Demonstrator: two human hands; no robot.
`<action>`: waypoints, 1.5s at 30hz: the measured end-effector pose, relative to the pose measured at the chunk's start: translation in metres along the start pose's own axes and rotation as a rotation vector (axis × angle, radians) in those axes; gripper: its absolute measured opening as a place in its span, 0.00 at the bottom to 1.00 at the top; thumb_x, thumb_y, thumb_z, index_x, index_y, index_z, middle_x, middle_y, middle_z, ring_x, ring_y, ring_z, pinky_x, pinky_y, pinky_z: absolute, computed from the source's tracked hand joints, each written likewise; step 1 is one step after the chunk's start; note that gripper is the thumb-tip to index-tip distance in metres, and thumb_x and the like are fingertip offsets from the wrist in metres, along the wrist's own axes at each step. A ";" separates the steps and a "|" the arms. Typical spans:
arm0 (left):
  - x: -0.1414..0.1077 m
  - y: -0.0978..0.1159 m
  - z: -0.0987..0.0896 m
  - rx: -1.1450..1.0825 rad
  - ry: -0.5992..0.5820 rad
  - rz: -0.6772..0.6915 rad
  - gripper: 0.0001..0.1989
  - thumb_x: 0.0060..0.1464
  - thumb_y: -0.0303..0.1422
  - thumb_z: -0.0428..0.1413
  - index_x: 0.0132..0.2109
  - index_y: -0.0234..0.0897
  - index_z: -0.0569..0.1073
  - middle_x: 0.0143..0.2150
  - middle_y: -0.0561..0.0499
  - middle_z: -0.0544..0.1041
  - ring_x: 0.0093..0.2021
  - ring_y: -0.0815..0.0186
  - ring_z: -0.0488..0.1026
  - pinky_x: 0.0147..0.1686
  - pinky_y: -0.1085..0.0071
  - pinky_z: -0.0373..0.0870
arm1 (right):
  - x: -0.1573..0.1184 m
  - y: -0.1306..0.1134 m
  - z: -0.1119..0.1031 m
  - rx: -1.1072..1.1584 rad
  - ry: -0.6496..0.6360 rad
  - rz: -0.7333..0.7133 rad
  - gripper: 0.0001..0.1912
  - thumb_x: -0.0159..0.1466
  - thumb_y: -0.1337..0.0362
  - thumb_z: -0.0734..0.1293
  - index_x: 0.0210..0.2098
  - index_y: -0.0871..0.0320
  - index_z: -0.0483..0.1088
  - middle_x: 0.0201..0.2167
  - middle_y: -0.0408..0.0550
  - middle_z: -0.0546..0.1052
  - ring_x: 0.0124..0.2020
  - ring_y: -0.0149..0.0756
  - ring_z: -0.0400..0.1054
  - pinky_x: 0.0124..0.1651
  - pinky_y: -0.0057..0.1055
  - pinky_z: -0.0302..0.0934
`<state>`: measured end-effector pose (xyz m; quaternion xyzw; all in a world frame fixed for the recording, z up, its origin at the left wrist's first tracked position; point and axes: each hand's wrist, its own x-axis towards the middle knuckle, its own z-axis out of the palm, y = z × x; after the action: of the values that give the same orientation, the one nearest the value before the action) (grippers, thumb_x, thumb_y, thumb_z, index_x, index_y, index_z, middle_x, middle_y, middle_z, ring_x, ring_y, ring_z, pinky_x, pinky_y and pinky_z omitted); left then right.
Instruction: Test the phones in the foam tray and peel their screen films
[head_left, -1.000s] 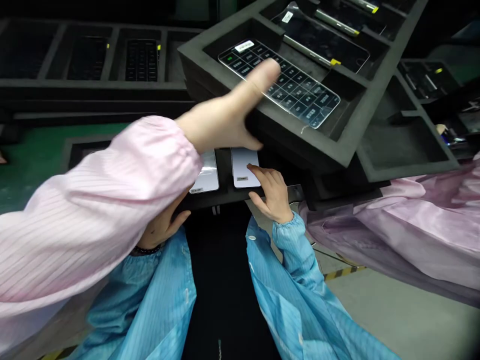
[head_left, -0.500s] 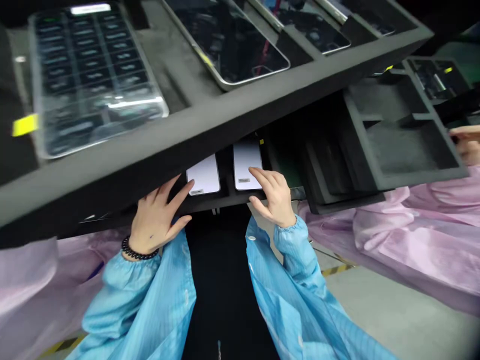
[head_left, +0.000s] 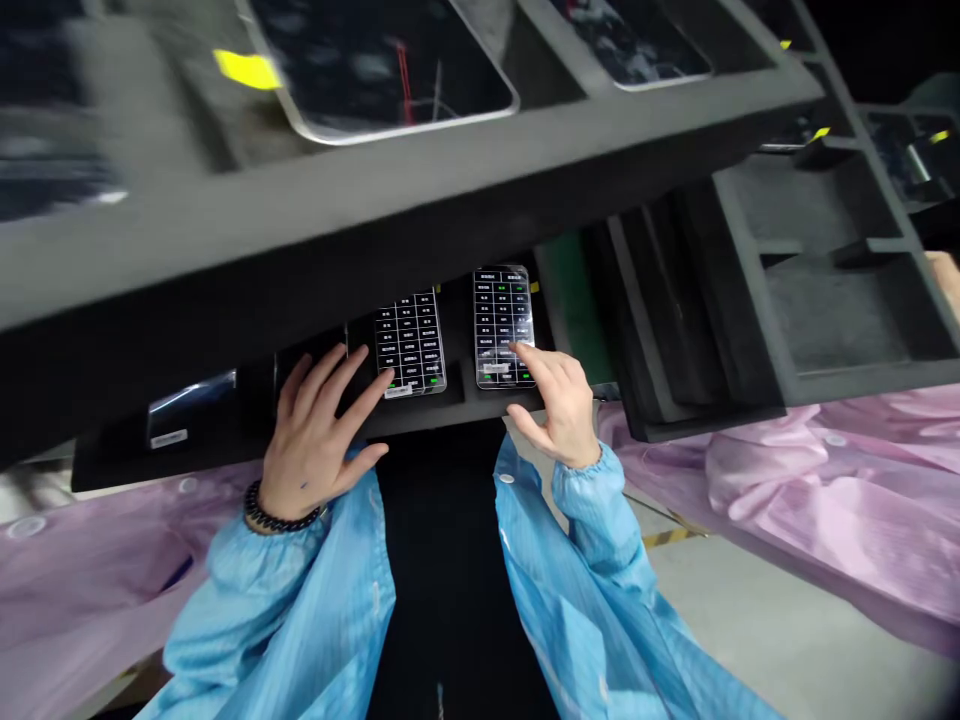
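Observation:
Two smartphones lie side by side in a dark foam tray [head_left: 457, 412] in front of me, both showing a black menu grid with some green cells. My left hand [head_left: 315, 430] is open, fingers spread, with its index fingertip at the lower left corner of the left smartphone [head_left: 411, 345]. Over the lower part of the right smartphone [head_left: 501, 315] is my right hand [head_left: 556, 405], its index finger stretched out to the screen and its thumb apart. Whether either fingertip presses the glass, I cannot tell. Neither hand holds anything.
Above and nearer to me, a large foam tray [head_left: 420, 185] with more phones [head_left: 382, 70] overhangs the work area. Stacked dark foam trays [head_left: 817, 280] stand at right. Another phone [head_left: 193, 405] lies at left. People in pink sleeves [head_left: 810, 480] sit on both sides.
Both smartphone screens have switched from plain white to the black menu grid. The overhanging tray has shifted left and up in view, baring more at left. My hands have hardly moved.

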<state>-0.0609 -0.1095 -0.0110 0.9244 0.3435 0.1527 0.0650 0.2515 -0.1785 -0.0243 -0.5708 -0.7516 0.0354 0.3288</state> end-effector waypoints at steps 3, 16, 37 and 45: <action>0.001 -0.001 0.001 0.002 -0.020 0.012 0.33 0.65 0.49 0.44 0.73 0.49 0.51 0.76 0.45 0.49 0.74 0.44 0.51 0.71 0.41 0.47 | 0.000 0.001 -0.001 -0.056 -0.047 -0.032 0.25 0.71 0.55 0.60 0.66 0.52 0.63 0.61 0.53 0.72 0.54 0.47 0.70 0.57 0.47 0.62; 0.056 -0.014 -0.031 -0.039 -0.050 -0.070 0.28 0.68 0.47 0.40 0.72 0.52 0.53 0.78 0.51 0.42 0.77 0.45 0.41 0.74 0.40 0.34 | 0.040 0.009 -0.024 0.070 -0.032 0.169 0.19 0.74 0.58 0.57 0.60 0.50 0.69 0.61 0.51 0.71 0.61 0.47 0.66 0.63 0.49 0.60; 0.082 -0.044 0.016 -0.016 -0.121 -0.034 0.24 0.68 0.43 0.43 0.69 0.52 0.57 0.77 0.48 0.45 0.77 0.46 0.42 0.72 0.36 0.27 | 0.063 0.032 -0.002 -0.207 -0.191 0.220 0.23 0.74 0.54 0.55 0.64 0.55 0.63 0.68 0.58 0.63 0.64 0.50 0.60 0.66 0.53 0.54; 0.097 -0.044 0.019 -0.045 -0.116 0.106 0.25 0.69 0.43 0.41 0.69 0.48 0.58 0.76 0.43 0.48 0.77 0.47 0.42 0.71 0.33 0.36 | 0.057 0.027 -0.004 -0.393 0.082 0.369 0.14 0.70 0.63 0.61 0.35 0.56 0.77 0.53 0.53 0.77 0.55 0.49 0.68 0.58 0.49 0.61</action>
<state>-0.0127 -0.0131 -0.0154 0.9469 0.2863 0.1097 0.0973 0.2685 -0.1206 -0.0071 -0.7521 -0.6132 -0.0750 0.2295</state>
